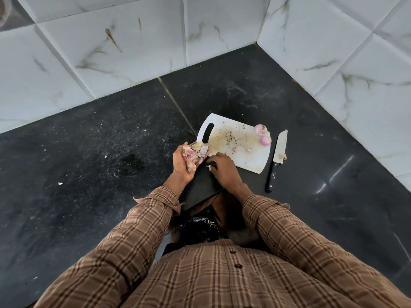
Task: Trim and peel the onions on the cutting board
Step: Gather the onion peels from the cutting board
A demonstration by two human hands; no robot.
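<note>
A white cutting board (249, 158) lies on the black counter, stained and strewn with dark crumbs. Two peeled pinkish onions (260, 129) (266, 140) sit at its far right edge, touching. Small peel scraps (249, 149) lie near the board's middle. My left hand (183, 162) is palm up just left of the board and cups a heap of onion peels (194, 154). My right hand (223, 166) is at the board's near left corner, fingers curled, pinching a small bit of peel (209, 166).
A knife (278, 160) with a black handle lies on the counter right of the board, blade pointing away, a peel scrap on it. White marble-pattern tiled walls meet in a corner behind. A black-lined bin (200, 230) shows below the counter edge, between my arms.
</note>
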